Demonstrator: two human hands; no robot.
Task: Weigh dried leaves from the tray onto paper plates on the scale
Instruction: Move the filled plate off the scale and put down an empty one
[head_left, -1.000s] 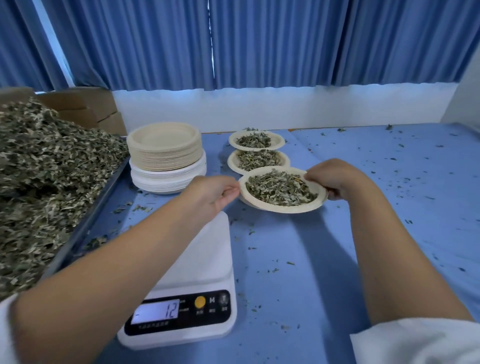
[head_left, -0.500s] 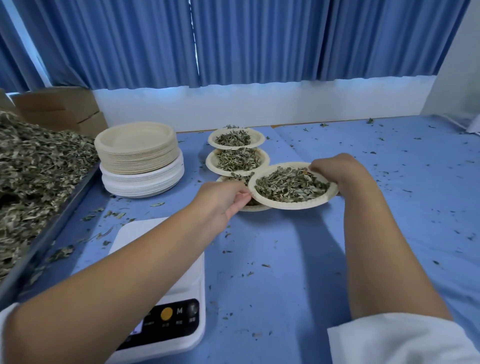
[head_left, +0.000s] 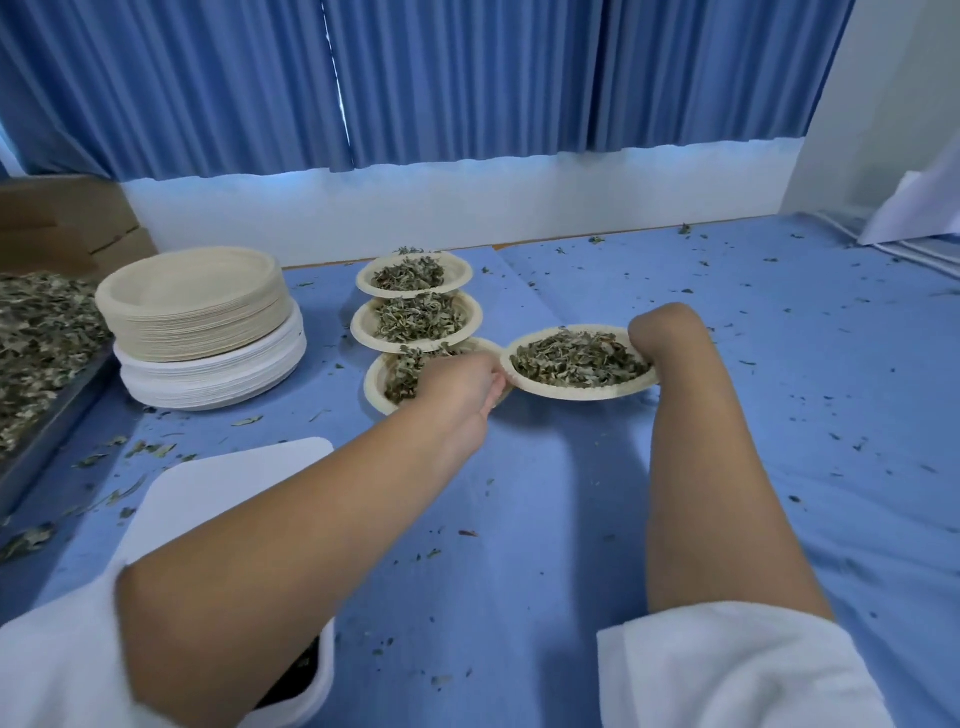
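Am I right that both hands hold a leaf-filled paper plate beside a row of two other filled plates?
Not quite: the head view shows three filled plates in that row, not two. The left hand and right hand do hold the leaf-filled paper plate beside it.

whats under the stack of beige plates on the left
A stack of white plates sits under the beige plates, on the blue cloth. Whether anything lies between the two stacks or beneath the white one is covered.

no readable text — scale (head_left: 228, 483) display hidden
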